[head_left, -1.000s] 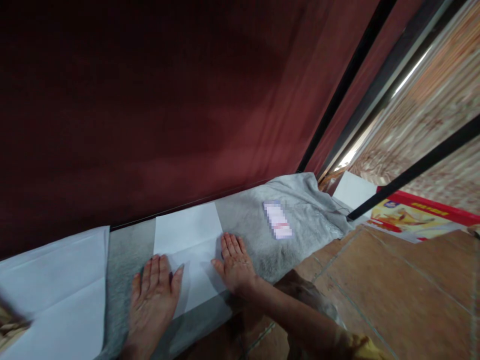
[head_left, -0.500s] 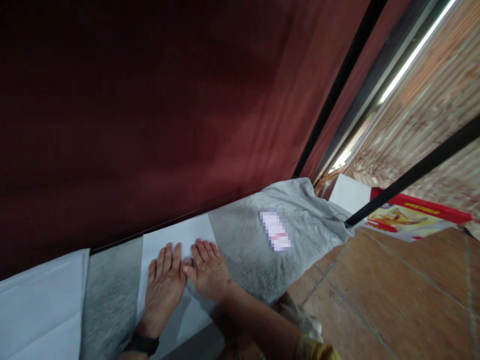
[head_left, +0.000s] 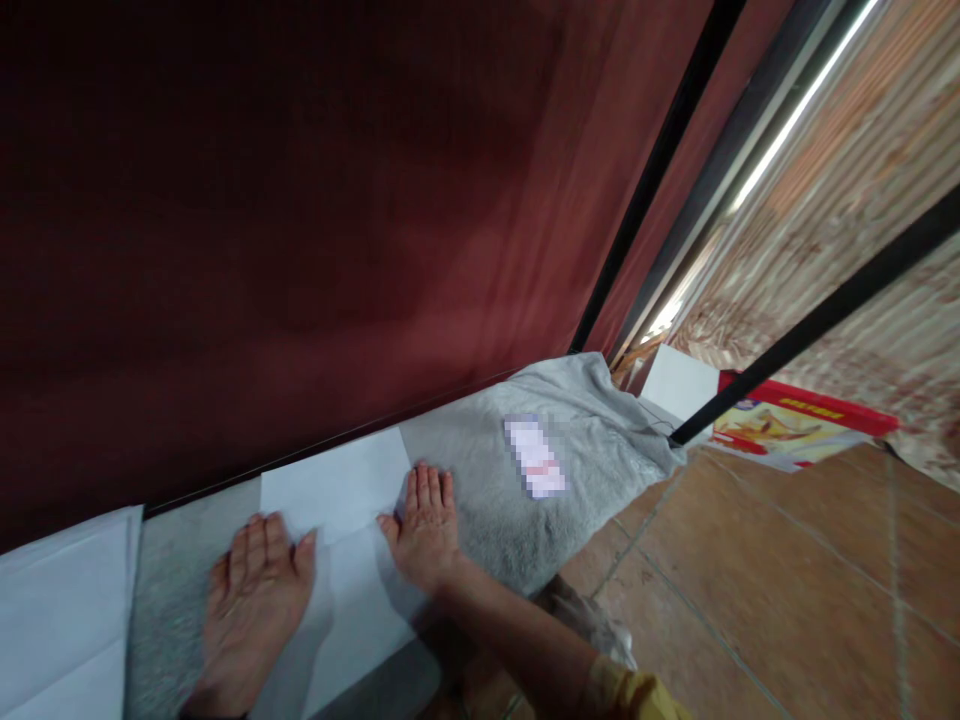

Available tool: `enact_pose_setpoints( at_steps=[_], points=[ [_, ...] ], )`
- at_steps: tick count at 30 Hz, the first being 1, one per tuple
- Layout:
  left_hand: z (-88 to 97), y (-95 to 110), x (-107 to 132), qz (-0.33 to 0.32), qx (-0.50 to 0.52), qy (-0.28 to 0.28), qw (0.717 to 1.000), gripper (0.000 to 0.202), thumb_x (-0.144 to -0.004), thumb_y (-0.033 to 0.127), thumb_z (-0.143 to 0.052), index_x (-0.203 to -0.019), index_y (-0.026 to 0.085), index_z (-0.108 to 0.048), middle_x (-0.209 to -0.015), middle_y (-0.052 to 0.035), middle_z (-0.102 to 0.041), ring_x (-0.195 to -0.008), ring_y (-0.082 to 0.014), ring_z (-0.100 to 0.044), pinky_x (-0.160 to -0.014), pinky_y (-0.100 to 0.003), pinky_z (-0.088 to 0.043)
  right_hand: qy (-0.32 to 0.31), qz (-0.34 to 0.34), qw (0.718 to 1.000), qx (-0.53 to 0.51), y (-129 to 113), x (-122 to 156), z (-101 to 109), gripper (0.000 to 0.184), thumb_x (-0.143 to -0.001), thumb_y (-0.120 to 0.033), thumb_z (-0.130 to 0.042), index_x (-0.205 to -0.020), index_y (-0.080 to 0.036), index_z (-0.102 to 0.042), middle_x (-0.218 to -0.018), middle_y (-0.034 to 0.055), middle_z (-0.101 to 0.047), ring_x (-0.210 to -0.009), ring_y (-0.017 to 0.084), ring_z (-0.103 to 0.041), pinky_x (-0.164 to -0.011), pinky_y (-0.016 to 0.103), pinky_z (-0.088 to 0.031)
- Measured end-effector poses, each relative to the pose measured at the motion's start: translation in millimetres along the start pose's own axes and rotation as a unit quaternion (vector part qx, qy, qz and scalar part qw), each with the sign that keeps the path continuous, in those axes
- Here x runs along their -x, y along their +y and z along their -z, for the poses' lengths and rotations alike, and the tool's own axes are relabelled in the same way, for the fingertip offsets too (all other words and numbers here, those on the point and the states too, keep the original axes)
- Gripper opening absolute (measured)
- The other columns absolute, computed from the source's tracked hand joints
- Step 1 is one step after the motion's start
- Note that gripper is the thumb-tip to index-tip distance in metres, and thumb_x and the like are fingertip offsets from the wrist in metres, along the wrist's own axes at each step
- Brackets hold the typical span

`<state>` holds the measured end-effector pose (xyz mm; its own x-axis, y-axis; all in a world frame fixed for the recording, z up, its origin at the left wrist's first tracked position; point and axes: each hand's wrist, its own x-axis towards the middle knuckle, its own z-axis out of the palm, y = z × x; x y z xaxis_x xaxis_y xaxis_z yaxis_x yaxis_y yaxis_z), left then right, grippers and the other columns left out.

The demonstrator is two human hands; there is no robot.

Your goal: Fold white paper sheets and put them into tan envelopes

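At left, layered white papers (head_left: 64, 610) run out of view. Next, the left hand (head_left: 259, 590) overlaps the left edge of a creased white sheet (head_left: 356, 570), hiding part of it, grip spread flat with thumb out; the near edge cuts it off around the wrist. The sheet lies on grey cloth (head_left: 480, 530). The right hand (head_left: 426, 530), grip likewise spread, covers part of the sheet's right edge. Farther right lies a pixelated pale rectangle (head_left: 536, 458), unreadable; beyond, a black bar (head_left: 817, 312) partly hides a red-and-yellow box (head_left: 787, 428).
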<state>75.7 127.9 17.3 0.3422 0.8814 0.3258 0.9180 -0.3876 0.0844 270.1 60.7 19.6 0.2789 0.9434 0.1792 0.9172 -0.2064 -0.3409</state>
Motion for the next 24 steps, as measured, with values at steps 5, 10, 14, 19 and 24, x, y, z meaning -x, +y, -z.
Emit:
enact_pose_setpoints(
  at_steps=[5,10,14,19,24],
  points=[
    [9.3,24.9,20.9,-0.026,0.023,0.014,0.999,0.072,-0.1,0.038,-0.016,-0.15,-0.008,-0.04,-0.157,-0.0329,-0.041,-0.152,-0.0411,-0.032,-0.12,-0.064,-0.026,0.05,0.115,0.991,-0.037,-9.8,32.2,3.2,0.068,-0.107,-0.05,-0.036,-0.158,-0.005,-0.036,-0.165,0.0172,-0.033,-0.154,0.03,-0.033,-0.127,0.049,-0.031],
    [5.4,37.3,52.7,-0.087,0.075,-0.008,0.993,0.064,-0.102,0.036,-0.02,-0.155,0.008,-0.043,-0.157,-0.0218,-0.047,-0.152,-0.0332,-0.035,-0.121,-0.058,-0.029,0.049,0.179,0.982,-0.042,-8.5,59.8,-6.5,0.062,-0.106,-0.043,-0.044,-0.154,-0.005,-0.042,-0.161,0.0161,-0.043,-0.151,0.026,-0.039,-0.126,0.044,-0.035],
    [4.3,32.7,62.9,-0.104,0.08,-0.009,0.991,0.064,-0.102,0.041,-0.024,-0.156,0.011,-0.04,-0.157,-0.0219,-0.047,-0.153,-0.0343,-0.034,-0.121,-0.06,-0.028,0.046,0.179,0.982,-0.031,1.7,63.3,-6.5,0.066,-0.103,-0.046,-0.05,-0.154,-0.006,-0.042,-0.161,0.0168,-0.043,-0.151,0.026,-0.039,-0.125,0.043,-0.036],
    [7.8,32.3,61.6,-0.09,0.071,-0.003,0.993,0.073,-0.103,0.051,-0.021,-0.155,0.003,-0.04,-0.162,-0.028,-0.036,-0.154,-0.0393,-0.029,-0.12,-0.062,-0.029,0.036,0.164,0.986,-0.015,13.3,64.4,3.9,0.071,-0.104,-0.051,-0.047,-0.157,-0.004,-0.037,-0.163,0.0184,-0.038,-0.154,0.029,-0.033,-0.127,0.045,-0.032],
    [14.6,29.4,61.8,-0.093,0.082,-0.02,0.992,0.066,-0.102,0.053,-0.028,-0.156,0.016,-0.043,-0.159,-0.0199,-0.045,-0.154,-0.0362,-0.031,-0.12,-0.064,-0.027,0.005,0.205,0.979,-0.018,32.0,64.9,20.9,0.072,-0.103,-0.054,-0.048,-0.158,-0.007,-0.037,-0.163,0.0172,-0.039,-0.153,0.026,-0.035,-0.127,0.044,-0.031]
  ],
)
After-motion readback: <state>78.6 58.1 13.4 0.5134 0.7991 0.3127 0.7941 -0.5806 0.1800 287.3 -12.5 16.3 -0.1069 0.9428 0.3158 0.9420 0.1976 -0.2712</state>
